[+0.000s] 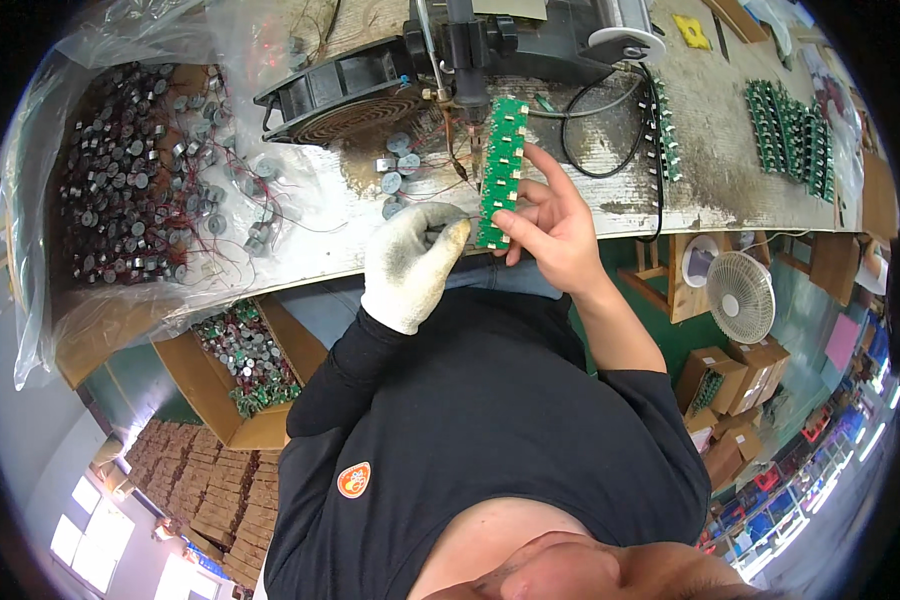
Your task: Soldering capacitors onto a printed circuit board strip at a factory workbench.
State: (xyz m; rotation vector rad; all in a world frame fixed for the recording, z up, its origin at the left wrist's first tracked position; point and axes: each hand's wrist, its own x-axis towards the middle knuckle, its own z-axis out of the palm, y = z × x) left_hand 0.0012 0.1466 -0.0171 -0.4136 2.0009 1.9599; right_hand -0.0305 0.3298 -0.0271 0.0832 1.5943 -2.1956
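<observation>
My right hand (560,230), bare, grips a long green circuit board strip (504,165) by its edge, thumb on the face and fingers behind. The strip stands nearly lengthwise away from me, with small pale components in a row along it. My left hand (415,262), in a whitish work glove, is closed beside the strip's near end. Its fingertips are pinched, and what they hold is too small to make out. Just beyond the hands, a soldering iron tip (458,165) points down from a black stand (467,60). Several small round motors with wires (394,170) lie left of it.
A large heap of round metal motors with red wires (120,180) fills the left of the bench. A black fan (345,95) stands behind. More green board strips (790,140) lie at right, near a black cable (570,150). Below left is a cardboard box of parts (250,360).
</observation>
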